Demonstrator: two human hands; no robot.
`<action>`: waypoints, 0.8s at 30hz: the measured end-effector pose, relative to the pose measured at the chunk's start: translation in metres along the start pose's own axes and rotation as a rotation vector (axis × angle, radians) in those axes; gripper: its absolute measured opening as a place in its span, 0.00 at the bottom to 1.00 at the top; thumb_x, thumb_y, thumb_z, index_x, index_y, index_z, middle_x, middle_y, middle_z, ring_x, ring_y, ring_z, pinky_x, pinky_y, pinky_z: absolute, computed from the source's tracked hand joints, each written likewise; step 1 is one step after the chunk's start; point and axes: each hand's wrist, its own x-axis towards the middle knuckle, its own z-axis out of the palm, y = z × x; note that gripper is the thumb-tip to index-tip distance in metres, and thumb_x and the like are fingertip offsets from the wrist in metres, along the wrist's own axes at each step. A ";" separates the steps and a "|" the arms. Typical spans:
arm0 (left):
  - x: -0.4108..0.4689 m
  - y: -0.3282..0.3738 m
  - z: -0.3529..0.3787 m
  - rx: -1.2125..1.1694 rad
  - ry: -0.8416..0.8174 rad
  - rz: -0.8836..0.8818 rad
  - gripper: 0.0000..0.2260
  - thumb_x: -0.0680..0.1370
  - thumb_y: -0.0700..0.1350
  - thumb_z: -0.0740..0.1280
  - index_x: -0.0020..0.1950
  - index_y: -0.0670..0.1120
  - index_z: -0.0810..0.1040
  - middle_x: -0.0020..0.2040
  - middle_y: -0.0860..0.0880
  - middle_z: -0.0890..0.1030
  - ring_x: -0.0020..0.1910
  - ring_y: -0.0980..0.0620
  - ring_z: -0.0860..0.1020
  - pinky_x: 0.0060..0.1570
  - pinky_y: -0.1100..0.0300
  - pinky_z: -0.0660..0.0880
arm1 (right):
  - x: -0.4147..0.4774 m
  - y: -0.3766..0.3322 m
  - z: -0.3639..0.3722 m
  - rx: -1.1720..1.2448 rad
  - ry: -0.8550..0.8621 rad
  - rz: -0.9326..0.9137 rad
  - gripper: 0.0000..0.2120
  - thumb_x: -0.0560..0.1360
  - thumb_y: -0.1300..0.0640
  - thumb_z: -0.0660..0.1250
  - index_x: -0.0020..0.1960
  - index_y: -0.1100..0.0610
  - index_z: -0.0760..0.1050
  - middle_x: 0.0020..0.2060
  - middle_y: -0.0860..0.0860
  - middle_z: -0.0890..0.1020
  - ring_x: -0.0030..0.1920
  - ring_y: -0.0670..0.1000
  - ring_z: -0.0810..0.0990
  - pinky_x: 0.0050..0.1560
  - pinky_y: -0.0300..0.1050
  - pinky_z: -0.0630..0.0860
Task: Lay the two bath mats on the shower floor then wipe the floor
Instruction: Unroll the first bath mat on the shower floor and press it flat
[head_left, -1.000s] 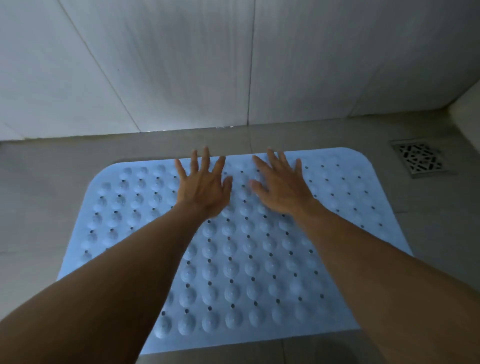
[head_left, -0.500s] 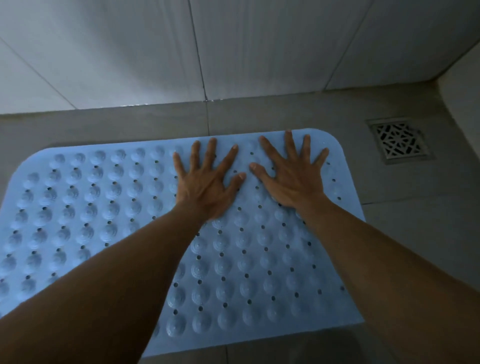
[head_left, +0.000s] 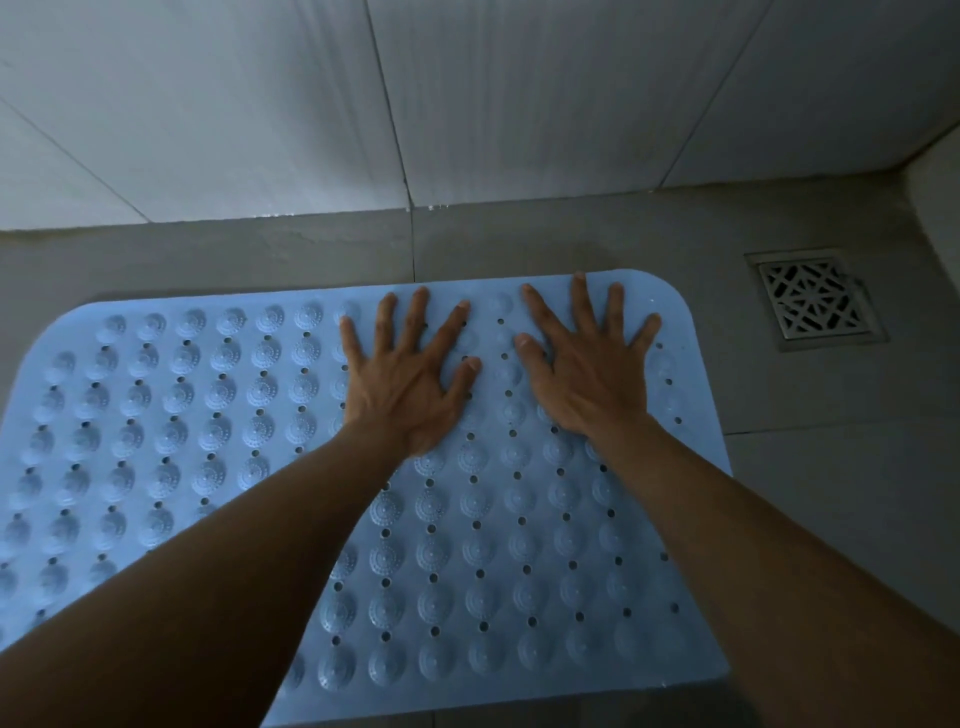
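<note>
Both hands, left hand (head_left: 410, 382) and right hand (head_left: 589, 371), pressed flat on a blue bath mat (head_left: 197, 415). A floor drain (head_left: 813, 301) lay beside it.

The location is presenting as a shower area in a bathroom. Large pale tiles (head_left: 234, 114) with thin joints are covering the wall (head_left: 545, 104). Grey tiles (head_left: 841, 519) are covering the floor (head_left: 571, 234). A square metal drain grate (head_left: 810, 299) is sitting in the floor. A blue bath mat (head_left: 208, 415) with bumps and holes is lying flat on the floor, near the grate.
</note>
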 end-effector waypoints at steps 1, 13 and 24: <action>0.000 -0.001 0.000 0.003 -0.003 0.001 0.29 0.79 0.69 0.39 0.79 0.64 0.38 0.82 0.50 0.43 0.80 0.43 0.41 0.73 0.31 0.41 | 0.000 0.000 0.000 -0.002 -0.009 0.002 0.28 0.80 0.32 0.37 0.77 0.33 0.35 0.81 0.50 0.39 0.79 0.63 0.36 0.71 0.76 0.37; 0.001 -0.004 0.001 -0.002 -0.002 0.003 0.30 0.78 0.70 0.38 0.79 0.65 0.39 0.82 0.51 0.44 0.80 0.43 0.41 0.73 0.30 0.39 | 0.005 0.000 -0.003 -0.040 -0.045 0.036 0.34 0.77 0.27 0.38 0.78 0.36 0.33 0.81 0.50 0.38 0.79 0.61 0.36 0.72 0.75 0.37; -0.040 -0.043 -0.022 -0.092 0.001 0.092 0.30 0.82 0.63 0.43 0.81 0.56 0.41 0.82 0.46 0.40 0.80 0.43 0.38 0.73 0.33 0.35 | -0.050 -0.077 -0.014 -0.014 -0.004 0.081 0.33 0.80 0.32 0.39 0.80 0.43 0.34 0.80 0.54 0.37 0.79 0.59 0.34 0.73 0.72 0.34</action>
